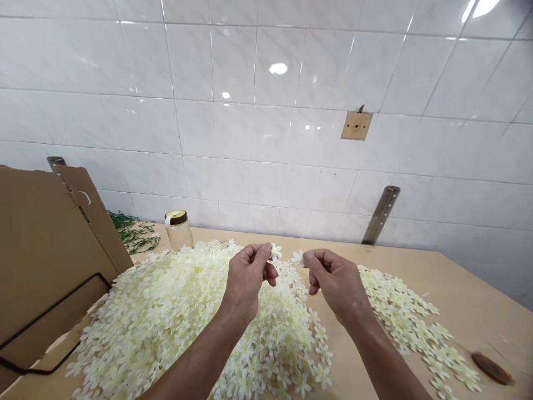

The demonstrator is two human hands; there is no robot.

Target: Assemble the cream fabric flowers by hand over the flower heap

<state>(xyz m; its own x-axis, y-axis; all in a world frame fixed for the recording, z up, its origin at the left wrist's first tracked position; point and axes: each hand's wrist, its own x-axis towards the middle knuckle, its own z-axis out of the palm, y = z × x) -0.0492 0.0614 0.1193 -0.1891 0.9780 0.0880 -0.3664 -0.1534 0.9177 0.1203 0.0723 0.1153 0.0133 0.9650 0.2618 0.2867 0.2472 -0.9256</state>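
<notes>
Between the thumb and forefinger of my left hand (250, 275) is a small pale artificial flower (276, 251). My right hand (333, 278) pinches another white flower (298, 258), a short gap away from the first. Both hands hang over the table near its middle. A large heap of cream-white artificial flowers (166, 311) spreads beneath and left of my left hand. To the right of my right forearm lies a smaller, flatter spread of similar flowers (400, 305). My forearms hide parts of both piles.
At the left stands a cardboard box (33, 250), with a black wire frame (54, 311) before it. Green stems (137, 236) and a lidded clear jar (180, 233) sit behind the heap. A brown oval object (492, 368) lies at the right. A tiled wall (233, 133) bounds the table (416, 261).
</notes>
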